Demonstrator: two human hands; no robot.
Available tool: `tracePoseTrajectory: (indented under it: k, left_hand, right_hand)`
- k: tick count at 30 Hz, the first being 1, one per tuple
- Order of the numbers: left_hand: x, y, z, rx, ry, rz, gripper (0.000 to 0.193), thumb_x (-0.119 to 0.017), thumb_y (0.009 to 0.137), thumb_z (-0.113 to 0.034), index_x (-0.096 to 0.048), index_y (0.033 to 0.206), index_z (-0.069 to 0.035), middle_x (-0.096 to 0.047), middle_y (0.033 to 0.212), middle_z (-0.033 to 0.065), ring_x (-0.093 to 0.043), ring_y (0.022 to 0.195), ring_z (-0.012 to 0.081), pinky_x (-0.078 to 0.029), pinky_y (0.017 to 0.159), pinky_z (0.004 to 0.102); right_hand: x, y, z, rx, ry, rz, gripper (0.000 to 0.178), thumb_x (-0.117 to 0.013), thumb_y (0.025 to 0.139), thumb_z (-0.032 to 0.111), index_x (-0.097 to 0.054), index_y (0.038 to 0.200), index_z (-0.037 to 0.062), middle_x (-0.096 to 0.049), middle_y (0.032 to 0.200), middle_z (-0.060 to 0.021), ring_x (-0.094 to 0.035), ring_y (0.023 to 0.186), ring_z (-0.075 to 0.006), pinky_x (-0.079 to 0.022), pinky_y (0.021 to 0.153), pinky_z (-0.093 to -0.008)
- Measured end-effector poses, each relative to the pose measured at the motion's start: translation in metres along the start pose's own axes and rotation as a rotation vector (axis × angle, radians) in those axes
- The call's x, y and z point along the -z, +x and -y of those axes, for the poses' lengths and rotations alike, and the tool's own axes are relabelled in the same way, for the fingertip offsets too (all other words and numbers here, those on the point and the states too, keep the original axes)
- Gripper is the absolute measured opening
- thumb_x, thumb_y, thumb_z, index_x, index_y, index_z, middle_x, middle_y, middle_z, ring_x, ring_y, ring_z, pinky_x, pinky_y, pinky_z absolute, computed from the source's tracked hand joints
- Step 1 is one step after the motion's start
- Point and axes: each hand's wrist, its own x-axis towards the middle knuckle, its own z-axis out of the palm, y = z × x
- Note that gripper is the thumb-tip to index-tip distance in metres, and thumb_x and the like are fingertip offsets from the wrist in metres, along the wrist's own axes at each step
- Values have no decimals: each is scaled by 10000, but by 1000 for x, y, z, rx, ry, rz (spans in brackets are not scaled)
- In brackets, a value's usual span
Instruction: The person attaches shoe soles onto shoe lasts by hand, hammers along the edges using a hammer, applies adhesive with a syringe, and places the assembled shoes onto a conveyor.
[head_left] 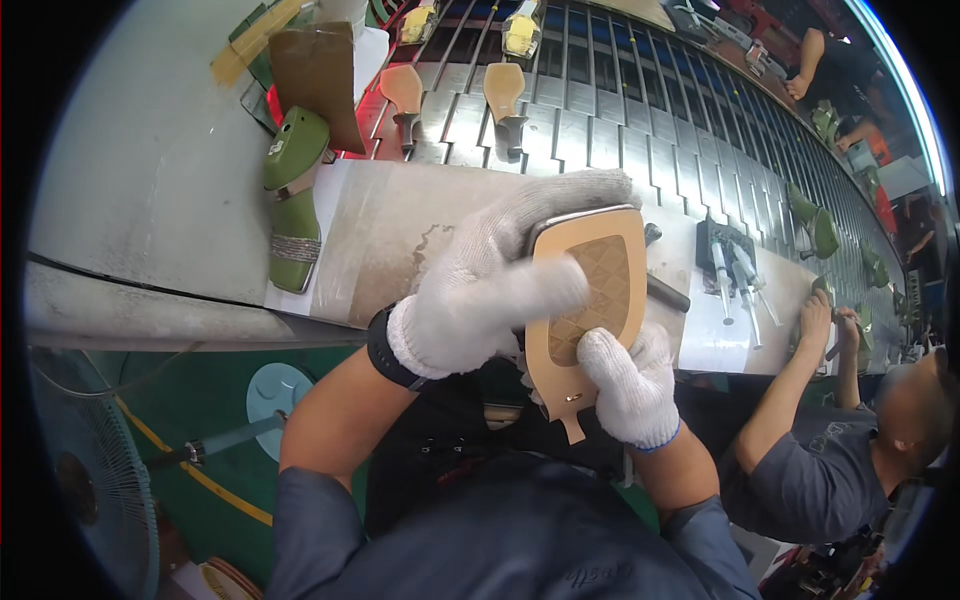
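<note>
Both my hands wear white knit gloves. Between them, in front of my body, is a tan shoe sole piece [612, 262] with a brown diamond-textured patch and a narrow tab pointing toward me. My left hand [460, 290] wraps around its left and far edges; the thumb lies over the face and is smeared by motion. Lower on the right edge, my right hand [638, 385] grips the sole, thumb pressed on its face. What is behind the sole is hidden. Just right of it, a tool with a dark handle [668, 293] lies partly covered on the bench.
Green shoe lasts [293, 235] stand at the bench's left. Two tan soles with dark heels [402, 95] [505, 95] lie on the metal conveyor [590, 145]. White-handled tools [740, 275] rest in a dark holder at right. A co-worker [820, 470] works there. A fan [95, 470] stands lower left.
</note>
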Motion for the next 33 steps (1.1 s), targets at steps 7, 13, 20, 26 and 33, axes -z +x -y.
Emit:
tracePoseTrajectory:
  k: [7,13,20,26,33]
  left_hand:
    - [16,25,6,12,-46,17,773,-465,1198,-567,-510,1607,88,-654,1538,212,-671,1392,279,-545,1188,419]
    - [30,56,28,-9,-216,-1,662,-553,1192,-479,-574,1567,66,-696,1486,164,-690,1347,227,-559,1174,388]
    - [27,57,36,-109,-113,-28,531,-598,1196,-357,-611,1553,35,-714,1475,128,-683,1342,189,-544,1186,352]
    - [28,49,38,-112,-62,9,536,-594,1194,-307,-543,1629,1,-681,1516,107,-627,1409,175,-495,1226,354]
    - [17,20,26,-121,-158,86,595,-587,1142,-110,-419,1700,10,-585,1628,144,-550,1508,224,-450,1267,417]
  right_hand:
    - [5,15,7,66,-151,-37,448,-562,1136,302,-700,1269,-102,-810,992,-188,-800,804,-234,-661,734,-348]
    - [23,40,18,29,-6,-163,458,-595,1125,273,-665,1334,-129,-805,1057,-228,-814,808,-260,-681,718,-354]
    - [24,39,20,48,-127,-257,415,-620,1131,254,-701,1330,-101,-811,1094,-167,-798,874,-193,-645,761,-307]
    - [28,39,14,133,-109,-172,348,-652,1146,237,-741,1337,-40,-809,1146,-113,-773,965,-143,-636,839,-319]
    - [28,24,14,86,-144,-109,324,-640,1139,212,-759,1292,-48,-822,1116,-101,-762,946,-128,-620,816,-305]
